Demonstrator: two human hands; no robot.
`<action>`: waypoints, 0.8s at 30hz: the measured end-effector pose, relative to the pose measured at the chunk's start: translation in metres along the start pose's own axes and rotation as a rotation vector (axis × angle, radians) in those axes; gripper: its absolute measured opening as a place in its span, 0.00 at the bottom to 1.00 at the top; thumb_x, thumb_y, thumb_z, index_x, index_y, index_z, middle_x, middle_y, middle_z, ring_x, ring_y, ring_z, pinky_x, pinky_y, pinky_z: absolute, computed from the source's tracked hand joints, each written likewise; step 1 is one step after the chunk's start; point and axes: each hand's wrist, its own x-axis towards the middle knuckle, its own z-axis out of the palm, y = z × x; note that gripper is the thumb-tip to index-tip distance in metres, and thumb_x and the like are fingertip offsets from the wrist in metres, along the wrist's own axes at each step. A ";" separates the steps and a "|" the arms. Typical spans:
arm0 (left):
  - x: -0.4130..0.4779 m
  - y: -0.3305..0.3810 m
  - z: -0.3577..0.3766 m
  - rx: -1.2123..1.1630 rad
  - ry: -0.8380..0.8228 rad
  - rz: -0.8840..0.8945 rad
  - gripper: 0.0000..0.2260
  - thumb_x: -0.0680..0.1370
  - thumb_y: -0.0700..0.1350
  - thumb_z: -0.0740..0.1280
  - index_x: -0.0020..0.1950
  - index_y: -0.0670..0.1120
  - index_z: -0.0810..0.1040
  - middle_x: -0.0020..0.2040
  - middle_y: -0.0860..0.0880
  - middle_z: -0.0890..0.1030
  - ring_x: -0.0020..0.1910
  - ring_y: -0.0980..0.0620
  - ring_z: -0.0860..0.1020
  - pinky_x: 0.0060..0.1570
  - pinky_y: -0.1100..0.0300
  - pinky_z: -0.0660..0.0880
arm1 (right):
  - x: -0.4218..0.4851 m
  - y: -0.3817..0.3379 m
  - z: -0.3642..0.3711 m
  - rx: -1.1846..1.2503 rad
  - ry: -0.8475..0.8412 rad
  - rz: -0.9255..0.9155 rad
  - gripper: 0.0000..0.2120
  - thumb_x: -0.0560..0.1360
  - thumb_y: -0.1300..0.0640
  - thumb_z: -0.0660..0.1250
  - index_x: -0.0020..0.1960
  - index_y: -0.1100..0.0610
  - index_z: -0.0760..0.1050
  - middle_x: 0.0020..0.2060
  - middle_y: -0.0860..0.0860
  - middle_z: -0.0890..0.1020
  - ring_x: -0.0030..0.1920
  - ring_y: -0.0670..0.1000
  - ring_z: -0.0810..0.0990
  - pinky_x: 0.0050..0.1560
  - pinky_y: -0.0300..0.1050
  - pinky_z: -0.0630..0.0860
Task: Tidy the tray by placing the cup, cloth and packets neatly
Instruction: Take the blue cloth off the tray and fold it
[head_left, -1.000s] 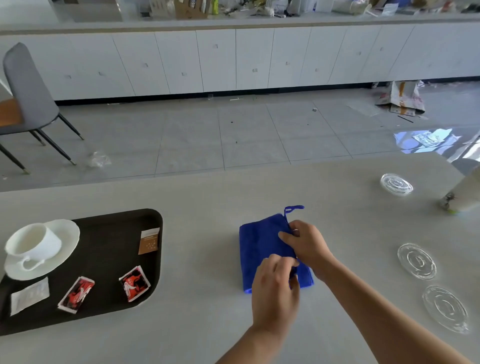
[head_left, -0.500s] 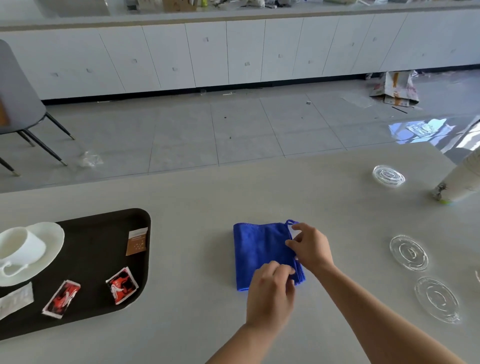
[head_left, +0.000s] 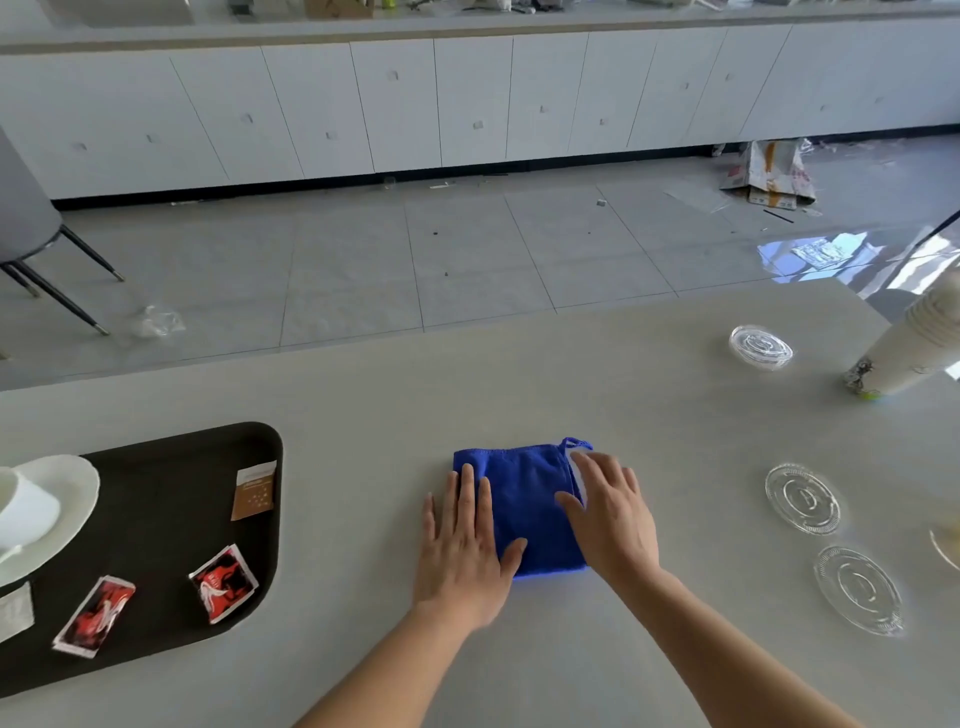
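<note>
Both hands flat on the folded blue cloth, mid-frame on the pale surface.

I see my left hand (head_left: 465, 551) and right hand (head_left: 610, 512) spread open, palms down, each grip wide and holding nothing, pressing the cloth (head_left: 522, 501) from either side. At lower left the dark tray (head_left: 171, 499) carries the white cup (head_left: 23, 512) on its saucer (head_left: 72, 493), a brown packet (head_left: 253, 489) and two red packets (head_left: 223, 583). Clear lids (head_left: 802, 499) lie at right.

White cabinets (head_left: 467, 104), grey tiled floor (head_left: 415, 260) (littered), chair (head_left: 26, 218) left.
</note>
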 end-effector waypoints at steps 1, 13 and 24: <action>0.001 0.001 0.000 0.005 0.003 -0.004 0.38 0.76 0.66 0.35 0.75 0.41 0.31 0.75 0.41 0.27 0.75 0.42 0.30 0.75 0.40 0.37 | -0.006 0.001 0.002 -0.039 0.009 -0.098 0.26 0.78 0.46 0.64 0.74 0.48 0.63 0.72 0.45 0.69 0.68 0.51 0.67 0.61 0.46 0.73; 0.026 -0.016 -0.004 -0.045 0.006 0.015 0.40 0.76 0.70 0.40 0.75 0.43 0.30 0.78 0.44 0.31 0.77 0.44 0.34 0.76 0.42 0.38 | -0.028 0.024 0.010 -0.221 -0.210 -0.224 0.33 0.78 0.32 0.39 0.79 0.44 0.39 0.77 0.37 0.38 0.76 0.44 0.32 0.77 0.48 0.37; -0.041 -0.008 -0.014 -0.307 0.150 -0.273 0.28 0.79 0.60 0.60 0.75 0.49 0.61 0.62 0.49 0.73 0.60 0.48 0.70 0.57 0.55 0.67 | -0.055 0.009 -0.013 0.098 -0.105 0.200 0.25 0.75 0.42 0.67 0.67 0.52 0.72 0.43 0.45 0.77 0.48 0.51 0.77 0.47 0.43 0.73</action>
